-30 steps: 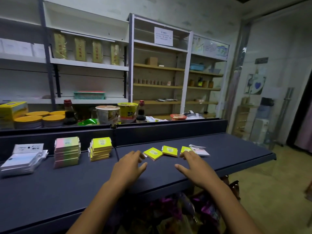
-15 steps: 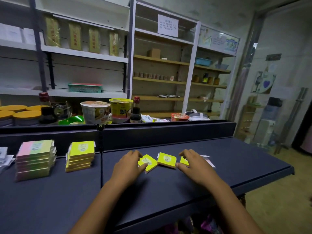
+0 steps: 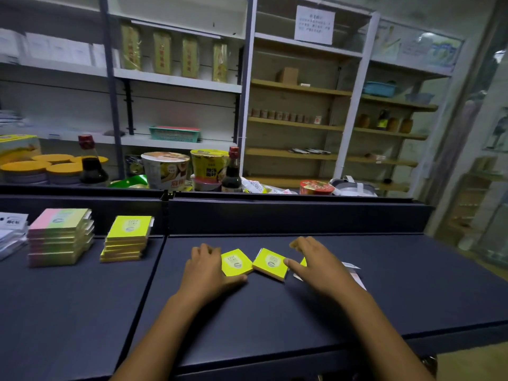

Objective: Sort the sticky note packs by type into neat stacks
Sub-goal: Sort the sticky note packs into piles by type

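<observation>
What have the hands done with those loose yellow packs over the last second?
Both hands closed in: the left hand now touches the left yellow pack, and the right hand has pushed the middle pack toward it and covers the third. The stacks stayed put.

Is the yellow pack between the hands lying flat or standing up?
Flat: the yellow pack lies label-up on the counter.
</observation>
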